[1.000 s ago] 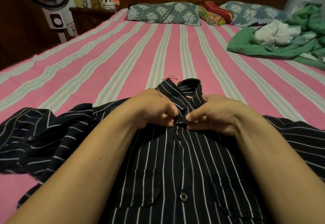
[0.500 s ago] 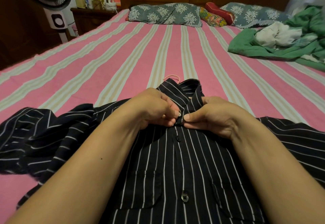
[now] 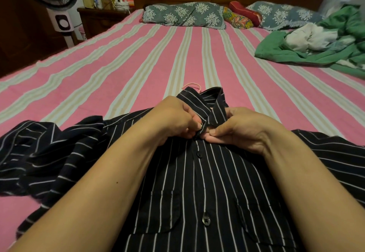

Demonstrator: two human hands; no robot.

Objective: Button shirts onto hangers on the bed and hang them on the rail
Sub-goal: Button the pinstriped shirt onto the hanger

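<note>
A: Where's the black white-striped cotton shirt (image 3: pixel 197 188)?
B: Flat on the pink striped bed (image 3: pixel 138 64); left hand (image 3: pixel 173 119) and right hand (image 3: pixel 243 129) both pinch its placket under the collar
A: Beyond?
B: Pink hanger hook (image 3: pixel 191 85), green crumpled blanket (image 3: pixel 276 52)

Black pinstriped shirt (image 3: pixel 207 182) flat on bed (image 3: pixel 138 64)

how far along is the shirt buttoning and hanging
Done: the black striped shirt lies on the bed with a pink hanger hook showing at the collar, and two buttons below look fastened. In hand: left hand and right hand pinch the collar button area. Left: finishing it and hanging; no rail is visible.
</note>
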